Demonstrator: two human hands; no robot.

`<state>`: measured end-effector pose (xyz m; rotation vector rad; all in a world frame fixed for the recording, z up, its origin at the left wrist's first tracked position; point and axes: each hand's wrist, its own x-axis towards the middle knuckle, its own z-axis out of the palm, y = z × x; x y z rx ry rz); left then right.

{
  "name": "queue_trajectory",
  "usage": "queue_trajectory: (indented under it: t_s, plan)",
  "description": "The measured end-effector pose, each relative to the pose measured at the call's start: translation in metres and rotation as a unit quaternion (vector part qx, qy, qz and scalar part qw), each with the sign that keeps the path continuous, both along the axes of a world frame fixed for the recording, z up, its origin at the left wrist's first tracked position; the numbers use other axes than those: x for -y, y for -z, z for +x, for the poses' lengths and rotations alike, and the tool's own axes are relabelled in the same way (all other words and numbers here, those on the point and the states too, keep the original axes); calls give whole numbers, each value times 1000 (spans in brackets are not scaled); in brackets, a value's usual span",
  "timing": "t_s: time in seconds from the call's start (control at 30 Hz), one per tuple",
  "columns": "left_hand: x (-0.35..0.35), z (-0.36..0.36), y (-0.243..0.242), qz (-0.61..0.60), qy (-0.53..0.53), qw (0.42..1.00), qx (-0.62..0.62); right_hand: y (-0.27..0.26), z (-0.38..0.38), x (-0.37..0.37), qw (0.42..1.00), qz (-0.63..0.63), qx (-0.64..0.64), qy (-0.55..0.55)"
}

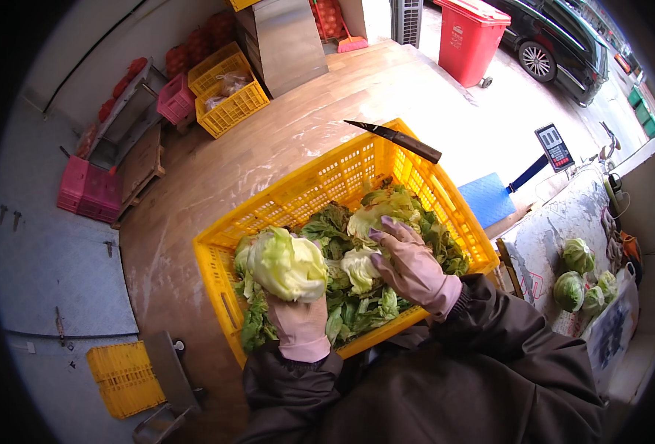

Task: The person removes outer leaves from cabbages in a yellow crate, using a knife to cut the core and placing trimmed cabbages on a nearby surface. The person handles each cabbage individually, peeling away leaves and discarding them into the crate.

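In my gloved left hand (299,327) rests a pale green head of iceberg lettuce (288,263), held over the left part of a yellow plastic crate (316,183). Loose lettuce leaves (327,222), some browned and wilted, fill the crate's bottom. My right hand (413,266), also in a pinkish glove, is over the leaves with its fingers apart. Its fingertips are beside a pale crumpled leaf (359,270); whether they touch it I cannot tell. A dark-handled knife (402,141) lies across the crate's far corner, its blade pointing left.
Right of the crate stands a scale with a blue platform (485,200). Several lettuce heads (570,291) sit on a worn table (549,238). Yellow crates (233,108) and a metal cabinet (288,50) stand beyond. A red wheeled bin (469,41) is near the doorway.
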<state>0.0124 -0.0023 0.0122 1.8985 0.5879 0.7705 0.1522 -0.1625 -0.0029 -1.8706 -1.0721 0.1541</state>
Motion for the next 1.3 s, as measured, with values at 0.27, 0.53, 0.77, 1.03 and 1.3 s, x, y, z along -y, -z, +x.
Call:
queue_trajectory:
  t_s: [0.27,0.53,0.77,1.03,1.3]
  plan:
    - [0,-2,23,-355,117,924,85,-18,-35,-19,844,138,-484,-184]
    - [25,-7,32,-413,114,890,155,11,-31,-14,914,177,-324,-169]
    - [14,0,-2,-31,93,994,55,-10,-4,7,832,99,-528,-139]
    - [20,5,-17,-180,154,969,63,-12,-31,-8,894,162,-413,-68]
    - [35,4,-15,-520,105,843,87,-17,-17,-2,973,32,-228,-9]
